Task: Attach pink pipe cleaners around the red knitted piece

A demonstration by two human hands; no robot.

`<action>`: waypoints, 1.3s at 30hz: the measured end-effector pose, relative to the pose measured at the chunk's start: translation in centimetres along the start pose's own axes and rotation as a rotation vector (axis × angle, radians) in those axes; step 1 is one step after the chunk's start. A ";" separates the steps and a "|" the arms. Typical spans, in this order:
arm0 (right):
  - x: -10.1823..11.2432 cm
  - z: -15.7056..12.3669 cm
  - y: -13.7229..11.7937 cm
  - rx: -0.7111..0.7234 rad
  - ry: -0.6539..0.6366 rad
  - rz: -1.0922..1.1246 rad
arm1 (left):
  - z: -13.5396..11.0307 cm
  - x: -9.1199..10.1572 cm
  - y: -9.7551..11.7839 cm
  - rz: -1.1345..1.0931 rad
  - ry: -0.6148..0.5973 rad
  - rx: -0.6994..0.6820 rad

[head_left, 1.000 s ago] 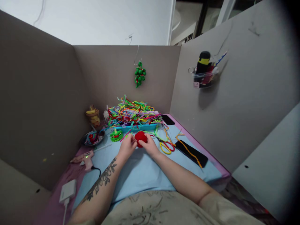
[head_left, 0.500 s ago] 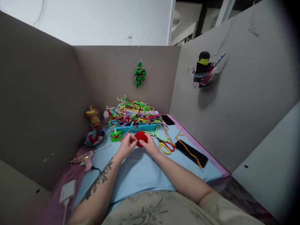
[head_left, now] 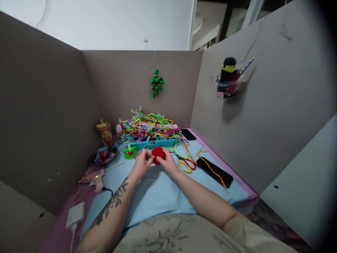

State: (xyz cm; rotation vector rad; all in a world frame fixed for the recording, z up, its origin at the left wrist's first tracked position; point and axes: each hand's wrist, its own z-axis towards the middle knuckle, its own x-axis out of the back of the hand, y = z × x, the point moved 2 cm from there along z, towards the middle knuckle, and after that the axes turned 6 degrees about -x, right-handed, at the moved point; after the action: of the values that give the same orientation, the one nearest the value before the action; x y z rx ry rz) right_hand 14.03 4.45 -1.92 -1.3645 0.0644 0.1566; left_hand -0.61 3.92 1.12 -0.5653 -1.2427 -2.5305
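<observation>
A round, fuzzy red piece (head_left: 158, 154) is held above the blue cloth in front of me. My right hand (head_left: 168, 162) grips its right side, thumb across the near face. On its left edge, my left hand (head_left: 143, 161) has fingertips pinched together; what they hold is too small to make out. Just left of that hand sits a green fuzzy frog-like face (head_left: 130, 152). Scissors (head_left: 187, 165) with yellow and red handles lie to the right of my right hand.
Behind my hands, a blue tray (head_left: 163, 143) overflows with colourful pipe cleaners (head_left: 147, 126). A pink glue gun (head_left: 97, 179), a dark bowl (head_left: 103, 156) and a white power bank (head_left: 75, 215) are at left. A black phone (head_left: 216, 172) lies at right. Grey panels surround the table.
My left hand's fingers have shifted slightly at the red piece's left edge. The right hand keeps its hold, and everything else stays where it was.
</observation>
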 end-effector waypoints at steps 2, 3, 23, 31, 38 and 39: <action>0.0 0.0 0.1 0.010 0.005 -0.003 | -0.1 0.1 0.3 0.061 0.021 -0.023; 0.0 0.0 0.2 0.015 0.003 -0.008 | -0.1 0.2 0.4 0.094 0.026 -0.029; -0.1 -0.5 -0.4 0.046 0.025 -0.126 | -0.2 -0.7 -0.4 -0.229 -0.019 0.010; -0.1 -0.3 -0.4 0.032 0.020 -0.091 | 0.2 -0.8 -0.6 -0.540 0.049 0.185; -0.2 -0.3 -0.4 0.031 0.011 -0.055 | 0.3 -0.6 -0.5 -0.462 0.081 0.174; -0.1 -0.3 -0.4 0.025 0.015 -0.055 | 0.3 -0.5 -0.5 -0.422 0.082 0.161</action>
State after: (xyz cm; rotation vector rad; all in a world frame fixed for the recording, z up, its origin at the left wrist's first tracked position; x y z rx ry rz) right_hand 13.97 4.05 -1.61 -1.3408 0.0411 0.0990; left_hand -0.27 4.49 0.75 -0.1723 -1.6621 -2.7080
